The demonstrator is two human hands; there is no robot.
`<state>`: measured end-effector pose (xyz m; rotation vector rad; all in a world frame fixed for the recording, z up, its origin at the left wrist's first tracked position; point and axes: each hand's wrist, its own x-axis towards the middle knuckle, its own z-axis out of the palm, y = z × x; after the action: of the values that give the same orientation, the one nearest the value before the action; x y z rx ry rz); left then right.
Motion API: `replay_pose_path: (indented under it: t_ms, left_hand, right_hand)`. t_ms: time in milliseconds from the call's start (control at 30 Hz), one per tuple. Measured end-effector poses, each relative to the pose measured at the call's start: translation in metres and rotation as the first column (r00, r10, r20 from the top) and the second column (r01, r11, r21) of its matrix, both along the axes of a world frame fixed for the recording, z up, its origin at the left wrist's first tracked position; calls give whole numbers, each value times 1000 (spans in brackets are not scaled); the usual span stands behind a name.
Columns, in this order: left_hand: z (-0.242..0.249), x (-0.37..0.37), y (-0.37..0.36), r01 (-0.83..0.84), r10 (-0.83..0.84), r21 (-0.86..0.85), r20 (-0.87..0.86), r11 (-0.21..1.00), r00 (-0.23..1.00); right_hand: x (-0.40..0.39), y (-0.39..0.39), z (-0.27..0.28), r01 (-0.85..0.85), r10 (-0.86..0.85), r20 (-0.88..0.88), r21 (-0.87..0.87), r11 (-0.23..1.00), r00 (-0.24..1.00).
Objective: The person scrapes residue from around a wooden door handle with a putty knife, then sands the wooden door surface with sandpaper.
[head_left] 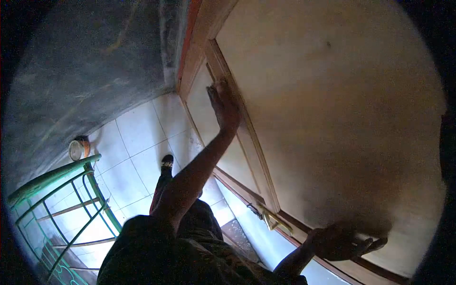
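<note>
My left hand [224,107] is at the middle rail of a wooden door [327,109], its fingers bent against the wood. Whatever those fingers may hold is hidden. Lower right, my right hand [344,243] lies near the door's edge with fingers stretched out and apart, and nothing shows in it. A brass-coloured door handle [274,222] sits on the edge stile between my two hands. Raised moulding [254,137] frames the pale door panels.
A green metal railing [71,223] stands at lower left. Beside it, a round container [78,148] rests on the white tiled floor [137,142]. A dark grey wall [90,61] rises at upper left, and my foot [166,161] is on the tiles.
</note>
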<state>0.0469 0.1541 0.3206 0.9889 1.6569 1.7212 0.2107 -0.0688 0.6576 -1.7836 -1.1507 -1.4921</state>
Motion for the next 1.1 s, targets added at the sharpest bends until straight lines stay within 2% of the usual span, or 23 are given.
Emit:
replay_pose_path:
  t_ms: [67, 100, 133, 167, 200, 233, 267, 300, 333, 367, 400, 433, 533, 600, 667, 700, 733, 800, 900, 967, 1000, 1033, 1100]
  left_hand:
    - [-8, 26, -28, 57, -76, -155, -117, 986, 990]
    - [-4, 42, -49, 84, -119, -224, -152, 971, 981]
    - [22, 53, -82, 139, -135, -205, 31, 969, 990]
    - [43, 67, -116, 176, -136, -181, 212, 968, 968]
    - [44, 65, -104, 152, -107, -103, 349, 983, 931]
    - [44, 63, -92, 111, -86, -24, 482, 993, 872]
    - [43, 62, -81, 56, -74, 48, 599, 997, 797]
    - [29, 35, -33, 29, -35, 21, 423, 999, 905]
    - [16, 7, 15, -21, 23, -11, 230, 1000, 973]
    - [3, -19, 52, -51, 27, -115, -202, 992, 979]
    - [1, -20, 51, -39, 27, -78, -147, 996, 989]
    - [4, -20, 47, -30, 27, -43, -88, 999, 996]
    - [23, 6, 1, -9, 15, -57, 110, 998, 994]
    - [44, 31, -42, 37, -17, -45, 380, 998, 925]
    - [48, 31, -39, 24, -20, -3, 476, 1000, 879]
    - [40, 20, -20, 1, -4, 8, 427, 1000, 904]
    - [28, 0, 12, -20, 22, -12, 240, 1000, 971]
    - [11, -44, 77, -54, 48, -50, -113, 997, 992]
    - [16, -62, 90, -19, 14, -34, -128, 999, 992]
    - [27, -18, 26, -23, 25, -50, 49, 998, 998]
    - [35, 6, -7, -11, 19, -43, 209, 999, 978]
    - [47, 15, -21, -7, 10, -11, 353, 1000, 936]
    - [46, 6, -5, -33, 16, 27, 490, 999, 872]
  right_hand:
    - [-4, -1, -3, 169, -168, 147, 3, 986, 975]
    - [-7, 2, -3, 137, -132, 187, -17, 990, 973]
    - [-11, 5, -3, 107, -95, 227, -39, 993, 969]
    - [-14, 9, 2, -77, 95, 214, -89, 993, 972]
    - [-16, 14, 5, -263, 284, 192, -130, 956, 939]
    - [-13, 11, 5, -116, 150, 279, -133, 984, 948]
    - [0, 8, 2, -395, 394, 16, 44, 918, 919]
    - [19, 3, -2, -573, 631, -197, 282, 769, 750]
    - [19, 3, -3, -565, 621, -188, 278, 777, 761]
    - [19, 3, -3, -558, 611, -178, 274, 784, 771]
    - [3, 6, 3, -351, 349, 67, 28, 936, 935]
    - [-7, 8, 9, -44, 95, 369, -144, 989, 925]
    - [1, 6, 10, 237, -173, 438, -96, 967, 882]
    - [3, 8, 11, 182, -101, 500, -117, 976, 860]
    - [10, 5, 13, 141, -46, 519, -145, 979, 853]
    - [16, 0, 12, 131, -29, 504, -167, 977, 863]
    - [20, -6, 14, 124, -14, 487, -195, 973, 873]
    - [5, 5, 11, 115, -18, 487, -170, 979, 873]
    - [6, 3, 15, 32, 45, 433, -170, 985, 900]
    - [8, 7, 7, -50, 114, 414, -163, 985, 903]
    - [10, 9, 5, 258, -170, 538, -92, 962, 826]
    - [11, 16, 1, 527, -426, 623, 27, 850, 656]
    - [14, 20, 0, 862, -743, 662, 314, 398, 102]
